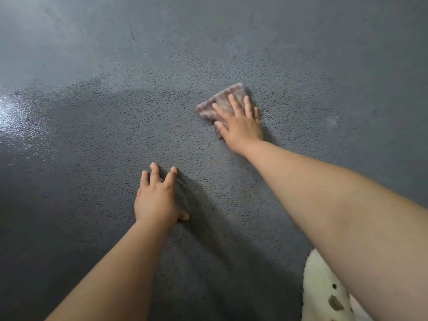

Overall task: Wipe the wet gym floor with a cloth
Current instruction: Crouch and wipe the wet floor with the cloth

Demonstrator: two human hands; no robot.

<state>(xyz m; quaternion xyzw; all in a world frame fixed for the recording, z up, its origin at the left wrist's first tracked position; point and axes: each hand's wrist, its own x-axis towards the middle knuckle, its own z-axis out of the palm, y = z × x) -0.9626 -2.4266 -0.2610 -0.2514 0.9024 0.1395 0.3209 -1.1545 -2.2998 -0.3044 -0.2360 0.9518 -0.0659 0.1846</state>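
Observation:
A small pinkish-grey cloth (pixel 218 101) lies flat on the dark grey textured floor (pixel 115 140), right of centre. My right hand (pixel 240 123) presses down on the cloth with its fingers spread, covering the cloth's near half. My left hand (pixel 157 195) rests flat on the bare floor nearer to me, fingers apart, holding nothing. A wet, shiny patch (pixel 16 114) glints on the floor at the left edge.
A pale yellowish patterned garment (pixel 324 293) shows at the bottom right beneath my right forearm. A thin crack (pixel 132 33) runs in the floor at the far top. Grey floor stretches on all sides.

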